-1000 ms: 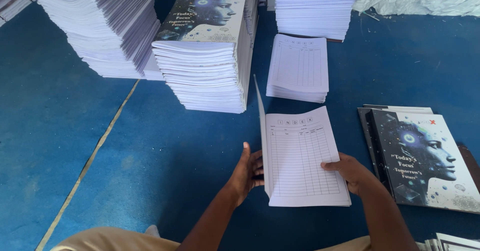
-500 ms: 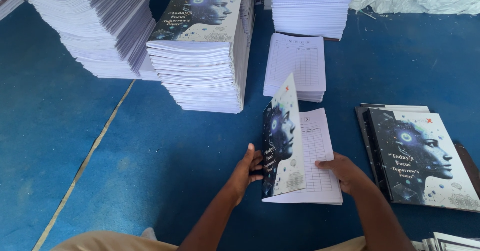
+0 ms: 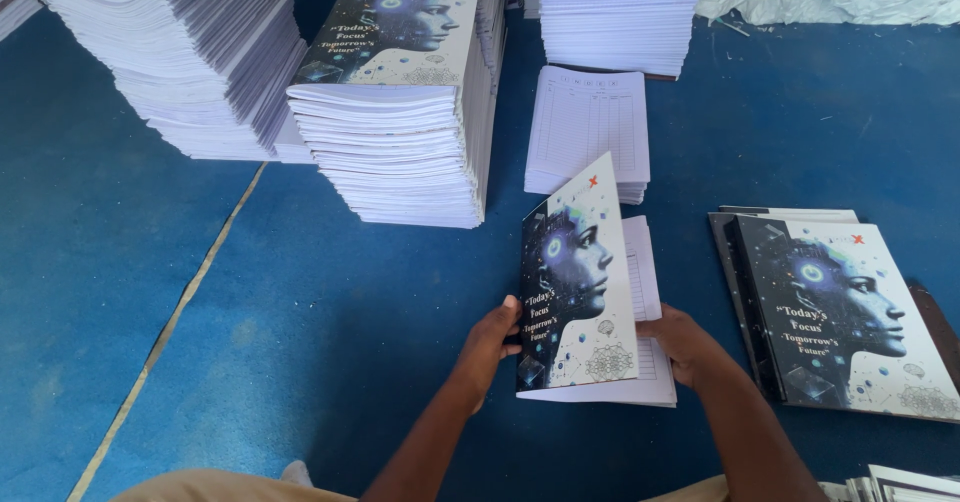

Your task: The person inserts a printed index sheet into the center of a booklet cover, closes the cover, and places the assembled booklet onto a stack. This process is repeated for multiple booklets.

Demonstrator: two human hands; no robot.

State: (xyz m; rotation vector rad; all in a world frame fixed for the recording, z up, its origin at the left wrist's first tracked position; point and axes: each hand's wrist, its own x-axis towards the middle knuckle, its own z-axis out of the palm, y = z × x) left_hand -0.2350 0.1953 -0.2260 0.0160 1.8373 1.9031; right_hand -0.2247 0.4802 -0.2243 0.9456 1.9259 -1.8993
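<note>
I hold a thin notebook (image 3: 580,292) low over the blue floor, its printed cover with a dark face picture tilted up and nearly closed over the ruled pages beneath. My left hand (image 3: 492,337) grips the cover's left edge. At the right edge of the pages my right hand (image 3: 685,342) presses on them. A finished notebook with the same cover (image 3: 845,312) lies on a small pile to the right.
A tall stack of covered notebooks (image 3: 400,112) stands ahead on the left, beside a leaning stack of white pages (image 3: 180,52). A low pile of ruled sheets (image 3: 590,127) and a taller white stack (image 3: 620,12) sit behind. A yellow line (image 3: 170,332) crosses the blue floor (image 3: 110,262).
The cover, first standing on edge beside the open ruled page, has swung rightwards over the pages and now nearly covers them. Both hands have stayed at the notebook's edges.
</note>
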